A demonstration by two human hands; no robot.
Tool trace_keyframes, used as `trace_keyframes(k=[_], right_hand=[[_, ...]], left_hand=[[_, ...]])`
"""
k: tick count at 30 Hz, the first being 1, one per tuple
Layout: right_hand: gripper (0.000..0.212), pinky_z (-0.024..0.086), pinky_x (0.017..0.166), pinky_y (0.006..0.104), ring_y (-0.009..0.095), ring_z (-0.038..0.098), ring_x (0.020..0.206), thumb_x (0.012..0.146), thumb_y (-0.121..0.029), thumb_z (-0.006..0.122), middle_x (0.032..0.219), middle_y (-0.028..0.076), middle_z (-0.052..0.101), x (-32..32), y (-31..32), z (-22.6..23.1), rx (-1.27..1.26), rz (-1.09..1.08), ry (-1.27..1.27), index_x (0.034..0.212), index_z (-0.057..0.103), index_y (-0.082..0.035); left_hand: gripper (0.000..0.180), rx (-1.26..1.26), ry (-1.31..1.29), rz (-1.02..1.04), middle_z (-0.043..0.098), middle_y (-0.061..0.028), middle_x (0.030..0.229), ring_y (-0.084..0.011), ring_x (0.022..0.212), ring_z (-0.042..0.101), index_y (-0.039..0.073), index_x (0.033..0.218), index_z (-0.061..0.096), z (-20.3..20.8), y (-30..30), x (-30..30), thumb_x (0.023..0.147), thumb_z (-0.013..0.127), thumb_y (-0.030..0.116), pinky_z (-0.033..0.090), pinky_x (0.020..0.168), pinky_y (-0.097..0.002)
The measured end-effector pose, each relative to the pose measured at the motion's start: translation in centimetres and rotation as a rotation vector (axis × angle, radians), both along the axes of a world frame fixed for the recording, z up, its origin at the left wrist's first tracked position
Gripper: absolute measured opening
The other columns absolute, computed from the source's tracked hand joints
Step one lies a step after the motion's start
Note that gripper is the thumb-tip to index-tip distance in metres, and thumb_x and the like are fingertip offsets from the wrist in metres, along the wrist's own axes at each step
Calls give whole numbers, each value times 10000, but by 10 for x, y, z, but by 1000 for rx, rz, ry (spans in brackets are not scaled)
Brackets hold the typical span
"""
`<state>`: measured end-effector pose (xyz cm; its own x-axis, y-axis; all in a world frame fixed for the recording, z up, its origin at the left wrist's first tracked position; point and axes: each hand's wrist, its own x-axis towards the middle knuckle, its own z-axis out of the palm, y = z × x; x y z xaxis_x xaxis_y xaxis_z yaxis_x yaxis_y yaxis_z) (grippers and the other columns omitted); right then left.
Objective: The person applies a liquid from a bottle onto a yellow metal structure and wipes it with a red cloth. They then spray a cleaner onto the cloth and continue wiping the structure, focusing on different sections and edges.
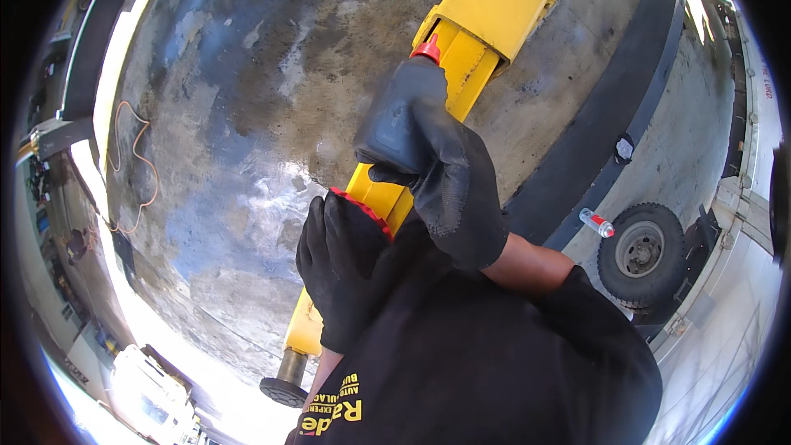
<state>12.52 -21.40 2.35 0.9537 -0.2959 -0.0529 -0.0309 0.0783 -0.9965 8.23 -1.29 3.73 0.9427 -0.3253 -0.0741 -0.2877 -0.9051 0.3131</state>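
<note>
**Dark bottle gripped in right hand, its red nozzle aimed up the yellow beam**

Near the centre of the view, a dark bottle point(391, 124) is held in the black-gloved right hand point(453, 173), whose fingers are closed around it. The bottle is tilted, and its red nozzle point(426, 50) is pointed toward 1 o'clock, at the end of the wider outer section point(498, 0) of a yellow beam point(470, 70). Whether the beam is touched by the tip cannot be told.

With the bottle taken as the clock's centre, the gloved left hand point(342, 259) is placed at 7 o'clock, over the beam. Its fingers are bent beside a red serrated rim point(367, 211); whether the rimmed piece is gripped cannot be told, as most of it is hidden.

Farther out at 7 o'clock, a round dark pad point(283, 392) is seen under the beam's lower end. At 3 o'clock, the concrete floor point(247, 107) is crossed by a long dark rail point(618, 107). At 4 o'clock, a red-and-white can point(596, 222) is seen just beside a wheel point(641, 249). At 9 o'clock, an orange cord point(151, 166) is looped on the floor.
</note>
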Motion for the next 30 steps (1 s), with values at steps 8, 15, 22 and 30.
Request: trace_keyframes(k=[8,15,22,30], right_hand=[[330,660,950,407,240,751,1123,1197,-246,567,1286,121,691,16,-41,16,242,52,203,1449,607,-36],[410,667,850,410,226,747,1096,1188,-335,580,1243,138,692,39,-50,61,681,-192,557,1485,572,-53],[467,715,877,432,328,758,1144,1084,-56,716,1427,158,638,57,-57,70,525,-205,548,1530,583,-84],[398,727,815,437,280,799,1025,1126,-286,666,1218,162,754,59,-58,62,877,-280,462,1422,653,-20]], left_hand=[[828,1,-74,188,695,-222,1480,-451,1337,678,12,1583,577,-11,31,-26,1006,691,595,512,1131,-580],[796,-20,-103,204,739,-224,1413,-443,1268,723,4,1504,643,-22,35,-25,912,708,532,548,1084,-576],[756,-62,-118,258,776,-216,1351,-430,1220,760,7,1426,707,-31,34,-22,938,663,583,568,1076,-567],[731,-108,-286,227,797,-218,1305,-411,1180,784,4,1394,721,-48,39,-24,977,649,599,598,1045,-545]])
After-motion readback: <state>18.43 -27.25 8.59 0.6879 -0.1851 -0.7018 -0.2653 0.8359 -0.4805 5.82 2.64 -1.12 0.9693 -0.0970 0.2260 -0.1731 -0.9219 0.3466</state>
